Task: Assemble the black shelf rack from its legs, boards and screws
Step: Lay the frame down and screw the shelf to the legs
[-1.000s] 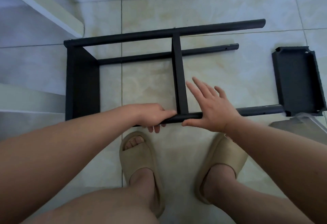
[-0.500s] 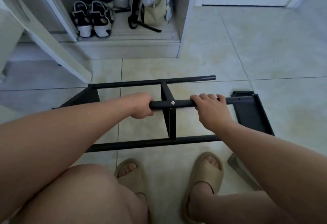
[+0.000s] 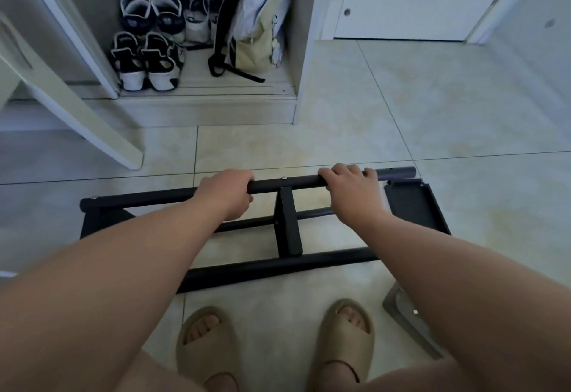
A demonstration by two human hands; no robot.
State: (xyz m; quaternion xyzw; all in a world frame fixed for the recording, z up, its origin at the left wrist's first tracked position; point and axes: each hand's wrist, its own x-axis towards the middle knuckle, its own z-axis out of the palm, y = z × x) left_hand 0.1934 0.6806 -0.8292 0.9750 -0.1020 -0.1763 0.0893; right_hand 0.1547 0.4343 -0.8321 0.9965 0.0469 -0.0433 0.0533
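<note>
The partly built black shelf rack (image 3: 287,230) stands on its side on the tiled floor, its round legs running left to right. A narrow board joins the legs in the middle and another closes the left end. My left hand (image 3: 227,195) grips the top leg (image 3: 290,183) left of the middle board. My right hand (image 3: 352,189) grips the same leg to the right of it. A silver screw head shows on that leg between my hands. A loose black board (image 3: 414,206) lies on the floor by the rack's right end, partly hidden by my right arm.
An open white cabinet (image 3: 210,104) with several shoes (image 3: 145,60) and a bag (image 3: 256,29) stands straight ahead. A slanted white panel (image 3: 77,113) leans at the left. A grey flat piece (image 3: 404,314) lies near my right foot. My feet in beige slippers (image 3: 207,342) stand just below the rack.
The rack lay flat with my hands on its near leg; both hands then took hold of one leg and have lifted it, so the rack is tipped up on its side.
</note>
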